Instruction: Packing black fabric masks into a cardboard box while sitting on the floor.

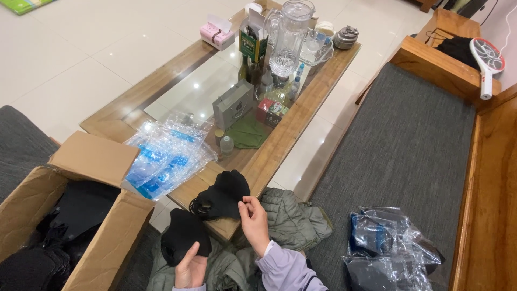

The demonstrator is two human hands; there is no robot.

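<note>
The soft black cloth face masks [221, 195] lie in a small heap on the near corner of the wooden coffee table with a glass inset [301, 116], their thin ear loops bunched at the left edge. The right hand [254, 222] pinches the edge of the top mask between thumb and fingertips. The left hand [189, 269] holds a separate folded black mask [183, 237] against its upturned fingers, low over the lap. These look very light, limp and floppy, not fragile and not slippery; a gentle pinch at a folded edge or seam should lift one, while the loops are likely to snag on their neighbours

Just left of the heap is a spread of clear plastic sleeves with blue print [167, 153]. Further left stands an open brown cardboard box [94, 161] with more black cloth inside. On the grey bench cushion [409, 145] to the right lies a pile of filled clear bags [390, 245]
</note>
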